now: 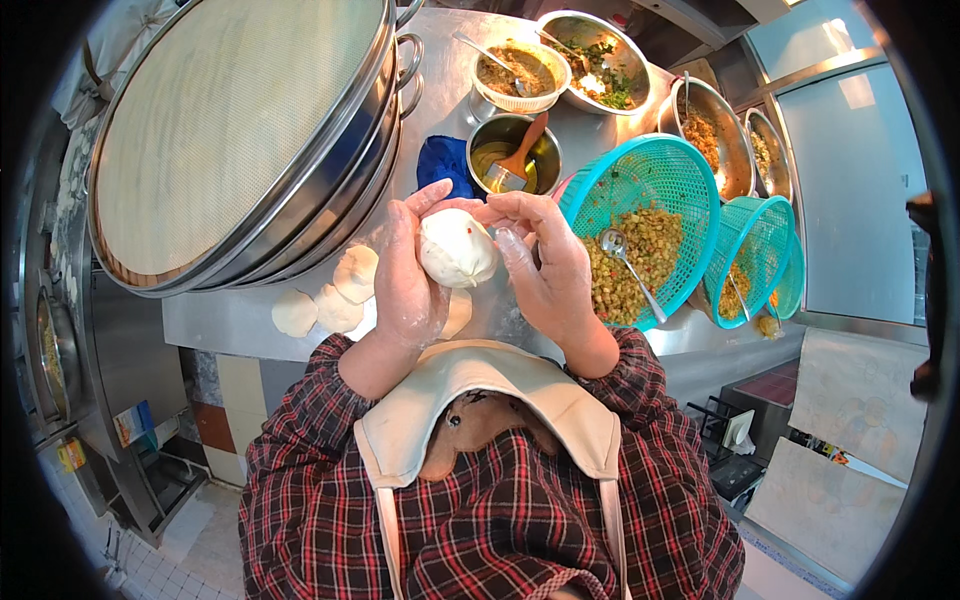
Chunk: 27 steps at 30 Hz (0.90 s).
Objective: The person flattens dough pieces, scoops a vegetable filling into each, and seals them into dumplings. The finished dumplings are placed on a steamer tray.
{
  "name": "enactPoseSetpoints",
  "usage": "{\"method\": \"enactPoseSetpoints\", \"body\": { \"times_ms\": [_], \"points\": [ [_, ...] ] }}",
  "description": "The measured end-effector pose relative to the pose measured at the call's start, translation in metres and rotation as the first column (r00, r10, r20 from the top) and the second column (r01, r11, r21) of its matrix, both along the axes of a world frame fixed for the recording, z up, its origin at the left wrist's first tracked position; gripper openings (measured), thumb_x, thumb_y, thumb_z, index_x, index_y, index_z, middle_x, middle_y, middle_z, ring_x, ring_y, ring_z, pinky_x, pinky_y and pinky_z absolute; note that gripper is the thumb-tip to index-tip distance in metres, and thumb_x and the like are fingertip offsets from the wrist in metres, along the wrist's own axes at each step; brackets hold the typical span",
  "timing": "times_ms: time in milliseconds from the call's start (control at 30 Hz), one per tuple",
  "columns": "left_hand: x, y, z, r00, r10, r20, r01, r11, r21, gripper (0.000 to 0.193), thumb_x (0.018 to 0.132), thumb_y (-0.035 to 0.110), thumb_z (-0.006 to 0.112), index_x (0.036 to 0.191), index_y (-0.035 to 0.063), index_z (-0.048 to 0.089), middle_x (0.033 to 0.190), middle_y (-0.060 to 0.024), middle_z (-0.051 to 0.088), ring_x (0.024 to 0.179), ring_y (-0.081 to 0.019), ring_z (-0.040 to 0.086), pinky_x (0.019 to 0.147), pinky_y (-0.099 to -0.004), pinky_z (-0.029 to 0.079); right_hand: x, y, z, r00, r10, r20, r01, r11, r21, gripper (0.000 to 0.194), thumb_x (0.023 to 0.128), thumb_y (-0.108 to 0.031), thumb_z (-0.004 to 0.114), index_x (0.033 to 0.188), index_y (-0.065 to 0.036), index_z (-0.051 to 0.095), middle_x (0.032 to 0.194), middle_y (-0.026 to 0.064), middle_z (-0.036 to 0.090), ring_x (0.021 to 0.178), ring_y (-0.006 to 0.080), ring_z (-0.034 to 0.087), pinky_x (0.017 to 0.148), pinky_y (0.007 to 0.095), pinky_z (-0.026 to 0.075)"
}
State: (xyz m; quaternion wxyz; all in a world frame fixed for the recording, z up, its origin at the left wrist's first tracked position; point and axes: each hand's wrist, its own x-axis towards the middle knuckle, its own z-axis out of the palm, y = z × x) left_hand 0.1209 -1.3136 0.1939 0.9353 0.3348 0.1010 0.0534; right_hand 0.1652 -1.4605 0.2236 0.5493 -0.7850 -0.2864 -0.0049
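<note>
A round white filled dough bun (pixel 457 249), with a small red speck on it, sits between my two floury hands above the steel worktable. My left hand (pixel 411 277) cradles it from the left and from below. Around its right side curves my right hand (pixel 546 259), thumb and fingertips at the bun's edge. Flat dough rounds (pixel 339 307) lie on the table by my left wrist, and another dough round (pixel 456 313) shows partly below the bun. To the right, a turquoise plastic basket (pixel 637 161) holds diced filling (pixel 649 240) and a metal spoon (pixel 634 274).
Stacked steamer trays (pixel 247 135) with a mesh liner rise at the left. Behind my hands stand an oil pot (pixel 553 176) with a brush (pixel 521 154), a blue cloth (pixel 442 161) and filling bowls (pixel 637 52). Smaller turquoise baskets (pixel 772 217) line the right edge.
</note>
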Motion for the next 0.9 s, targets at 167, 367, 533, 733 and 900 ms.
{"method": "enactPoseSetpoints", "body": {
  "times_ms": [167,367,533,733,900],
  "points": [
    [0.001,-0.002,-0.004,1.0,-0.013,0.023,0.012,1.0,0.017,0.056,0.108,0.047,0.024,0.133,0.0027,0.045,0.12,-0.0149,0.062,0.111,-0.0228,0.062,0.098,-0.0368,0.049,-0.001,0.0,-0.012,0.997,0.009,-0.081,-0.001,0.996,0.089,0.03,0.094,0.004,0.052,0.124,0.002,0.054,0.108,0.0095,0.067,0.089,0.0113,0.061,0.077,0.0241,0.048],
    [-0.001,-0.004,-0.001,1.0,-0.003,-0.015,0.004,0.999,0.035,0.055,0.107,0.047,0.026,0.133,0.0017,0.045,0.119,-0.0175,0.062,0.112,-0.0254,0.062,0.094,-0.0391,0.053,-0.002,0.001,-0.001,0.829,0.156,-0.537,0.138,0.873,0.467,0.025,0.098,0.001,0.048,0.123,0.002,0.052,0.091,0.004,0.06,0.077,0.0073,0.054,0.073,0.0234,0.045],
    [-0.002,-0.005,-0.001,0.999,0.009,-0.034,-0.008,0.999,0.038,0.056,0.107,0.048,0.028,0.132,0.0011,0.045,0.118,-0.018,0.062,0.112,-0.028,0.062,0.092,-0.0421,0.055,0.01,-0.012,-0.018,0.726,0.399,-0.56,0.164,0.69,0.705,0.023,0.096,-0.003,0.054,0.119,0.001,0.054,0.088,0.0001,0.057,0.072,0.0062,0.051,0.074,0.0247,0.044],
    [0.0,0.002,-0.001,0.997,0.036,-0.067,-0.035,0.999,0.024,0.055,0.107,0.048,0.029,0.129,0.002,0.047,0.118,-0.0172,0.062,0.112,-0.0283,0.062,0.094,-0.0414,0.054,0.012,-0.034,-0.013,0.972,0.21,-0.107,-0.218,0.973,-0.071,0.038,0.083,0.002,0.065,0.121,-0.001,0.06,0.107,0.0103,0.062,0.088,0.0183,0.061,0.087,0.0301,0.047],
    [0.0,0.003,-0.003,0.992,-0.004,-0.123,0.005,1.0,0.008,0.055,0.107,0.049,0.029,0.127,0.0032,0.05,0.118,-0.017,0.063,0.111,-0.0276,0.063,0.095,-0.0412,0.053,0.008,-0.035,-0.002,0.994,0.021,-0.109,-0.035,0.991,-0.131,0.063,0.071,-0.003,0.079,0.13,-0.002,0.058,0.126,0.0168,0.059,0.113,0.0275,0.058,0.095,0.0381,0.047]
  ]
}}
